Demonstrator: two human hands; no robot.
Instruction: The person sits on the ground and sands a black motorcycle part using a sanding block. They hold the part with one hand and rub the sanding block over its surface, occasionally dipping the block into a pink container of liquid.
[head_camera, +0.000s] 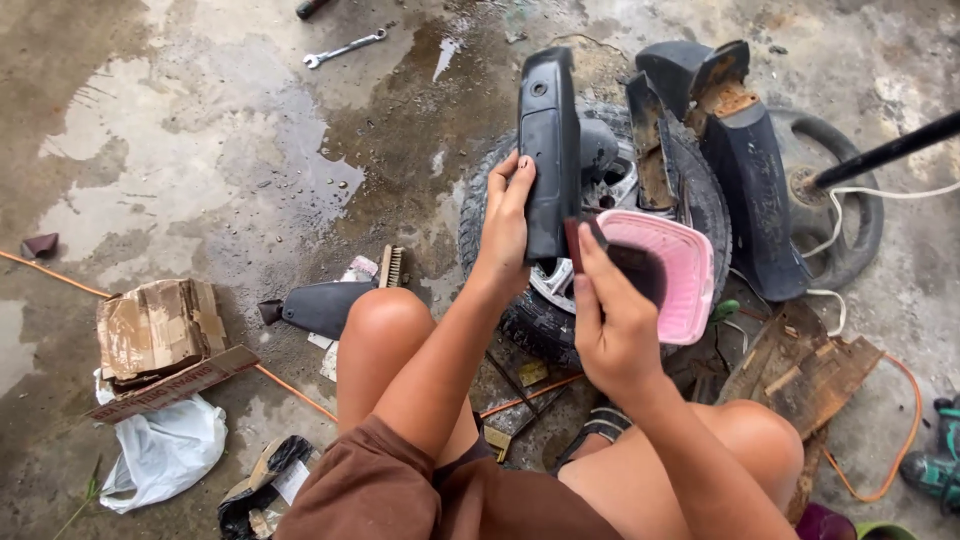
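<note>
Two hands: left (505, 228) w/ glossy black plastic panel (548, 150), right (612, 320) w/ brush (625, 262).

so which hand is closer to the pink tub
Right. The right hand holds a brush just beside the pink tub; the left hand grips the black panel farther left.

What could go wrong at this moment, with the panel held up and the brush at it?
The left hand grips the upright black panel by one edge only, so it may slip onto the tyre. The brush in the right hand may drip beside the pink tub. Wet concrete and the orange cable invite slipping.
</note>
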